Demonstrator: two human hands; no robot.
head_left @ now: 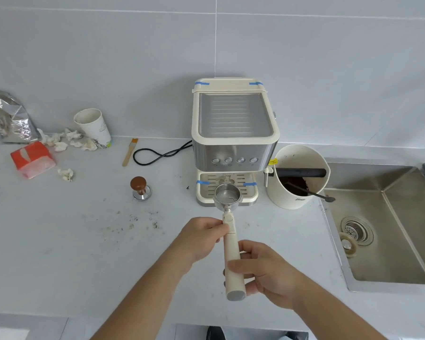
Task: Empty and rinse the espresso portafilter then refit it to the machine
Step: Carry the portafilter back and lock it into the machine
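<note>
The portafilter (pixel 227 195) has a steel basket that looks empty and a long cream handle. I hold it level in front of the cream and steel espresso machine (pixel 234 143), its basket over the front of the drip tray (pixel 252 196). My right hand (pixel 263 271) grips the lower handle. My left hand (pixel 201 238) pinches the handle's upper end, near the small latch behind the basket.
A cream knock box (pixel 298 200) with dark grounds and a spoon stands right of the machine. A steel sink (pixel 388 231) lies further right. A tamper (pixel 140 188), a brush (pixel 130 152), a paper cup (pixel 93 127), tissues and spilled grounds (pixel 135 220) lie to the left.
</note>
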